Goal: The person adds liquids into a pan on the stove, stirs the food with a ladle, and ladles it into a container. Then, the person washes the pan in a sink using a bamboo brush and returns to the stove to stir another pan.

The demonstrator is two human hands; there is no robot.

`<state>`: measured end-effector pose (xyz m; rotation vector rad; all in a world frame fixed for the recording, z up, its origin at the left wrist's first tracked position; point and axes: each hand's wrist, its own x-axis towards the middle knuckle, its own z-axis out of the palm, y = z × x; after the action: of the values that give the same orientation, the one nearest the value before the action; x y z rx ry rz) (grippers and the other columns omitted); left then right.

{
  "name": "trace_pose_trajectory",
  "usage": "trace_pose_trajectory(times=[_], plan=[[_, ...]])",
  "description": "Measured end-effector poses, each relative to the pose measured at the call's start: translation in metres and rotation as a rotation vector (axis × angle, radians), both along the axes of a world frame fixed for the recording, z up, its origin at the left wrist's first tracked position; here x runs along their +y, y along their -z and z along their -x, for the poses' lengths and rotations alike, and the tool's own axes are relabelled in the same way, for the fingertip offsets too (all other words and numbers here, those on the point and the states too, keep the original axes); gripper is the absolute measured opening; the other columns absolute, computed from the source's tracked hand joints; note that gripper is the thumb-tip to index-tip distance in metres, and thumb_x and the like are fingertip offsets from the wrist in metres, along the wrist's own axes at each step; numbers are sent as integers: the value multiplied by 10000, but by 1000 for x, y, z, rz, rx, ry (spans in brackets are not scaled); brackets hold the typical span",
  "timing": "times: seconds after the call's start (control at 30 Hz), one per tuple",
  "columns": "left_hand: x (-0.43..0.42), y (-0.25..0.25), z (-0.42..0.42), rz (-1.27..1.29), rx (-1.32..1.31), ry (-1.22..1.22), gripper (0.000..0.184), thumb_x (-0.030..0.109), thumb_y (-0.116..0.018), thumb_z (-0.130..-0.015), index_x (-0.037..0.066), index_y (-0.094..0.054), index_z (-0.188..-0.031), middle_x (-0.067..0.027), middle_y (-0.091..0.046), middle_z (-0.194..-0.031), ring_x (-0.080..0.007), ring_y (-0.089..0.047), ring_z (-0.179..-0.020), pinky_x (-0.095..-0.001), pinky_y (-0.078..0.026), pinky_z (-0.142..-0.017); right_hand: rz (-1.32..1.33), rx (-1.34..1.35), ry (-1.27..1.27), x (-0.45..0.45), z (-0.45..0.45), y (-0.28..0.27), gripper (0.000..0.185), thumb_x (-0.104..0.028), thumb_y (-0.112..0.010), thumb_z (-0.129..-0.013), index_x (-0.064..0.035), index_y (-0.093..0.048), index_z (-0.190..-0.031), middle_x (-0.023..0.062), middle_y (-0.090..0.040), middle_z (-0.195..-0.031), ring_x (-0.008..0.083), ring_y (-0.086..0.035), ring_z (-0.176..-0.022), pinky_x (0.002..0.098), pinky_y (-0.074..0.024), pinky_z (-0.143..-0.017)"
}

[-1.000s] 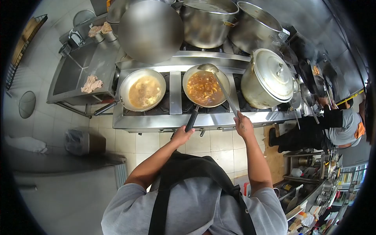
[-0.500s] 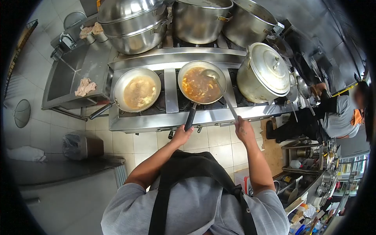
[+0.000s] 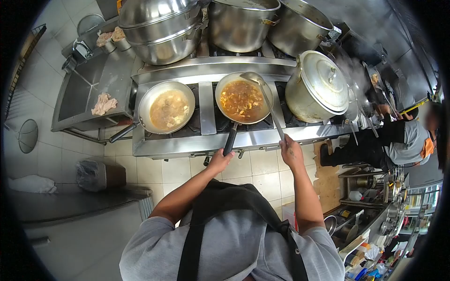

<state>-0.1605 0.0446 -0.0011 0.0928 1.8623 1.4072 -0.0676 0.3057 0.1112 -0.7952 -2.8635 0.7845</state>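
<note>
- In the head view, the left hand point(image 3: 219, 161) is closing its fingers around the black handle point(image 3: 230, 139) of the middle pan point(image 3: 228, 82).
- The right hand point(image 3: 291, 152) is gripping the ladle point(image 3: 268, 105), whose bowl is hovering at that pan's far edge.
- Open space is separating this pan from the left pan point(image 3: 146, 99); the lidded pot point(image 3: 323, 82) is standing near its right side.
- Both pans, holding brownish food, are sitting on the steel stove point(image 3: 187, 148).
- A sink point(image 3: 77, 100) is standing leftward; another person point(image 3: 405, 140) is standing far right.
</note>
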Motion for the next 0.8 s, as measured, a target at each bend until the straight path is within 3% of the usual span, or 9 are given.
trace_pose_trajectory(times=[0.17,0.3,0.47,0.6,0.8], plan=[[-3,2,2,5,37,19,354,415,-610,-879,73,-526,-910,11,-498,-645,-84,-466,-546,-255,-405,-448,-176,-140,-104,2,19,13,382,-243,-536,-902,-85,-538,-1249,230,-643,-921,404,-624,-874,492,-496,-773],[-2,6,2,-28,49,-7,369,411,-629,-868,60,-515,-857,-5,-520,-594,-118,-485,-487,-288,-395,-456,-285,-310,-197,-5,11,-4,407,-237,-512,-915,-103,-489,-1299,227,-620,-962,404,-623,-883,484,-503,-769],[-2,10,3,-24,29,-5,342,393,-631,-867,68,-527,-877,13,-501,-604,-90,-466,-509,-264,-396,-441,-376,-399,-238,-5,-16,-25,413,-225,-493,-921,-91,-470,-1311,238,-610,-977,402,-624,-889,475,-506,-773],[-3,3,3,-37,28,-8,334,387,-642,-859,72,-534,-887,23,-492,-609,-77,-460,-522,-251,-395,-429,-258,-329,-227,-5,-38,-52,400,-215,-534,-901,-48,-511,-1265,245,-622,-946,409,-620,-869,479,-501,-759],[-6,19,10,-185,-145,23,286,328,-662,-858,72,-537,-866,4,-508,-650,-84,-466,-524,-252,-394,-431,-60,-44,-142,9,-29,-32,347,-181,-547,-891,2,-569,-1185,275,-633,-880,433,-616,-869,480,-488,-760]])
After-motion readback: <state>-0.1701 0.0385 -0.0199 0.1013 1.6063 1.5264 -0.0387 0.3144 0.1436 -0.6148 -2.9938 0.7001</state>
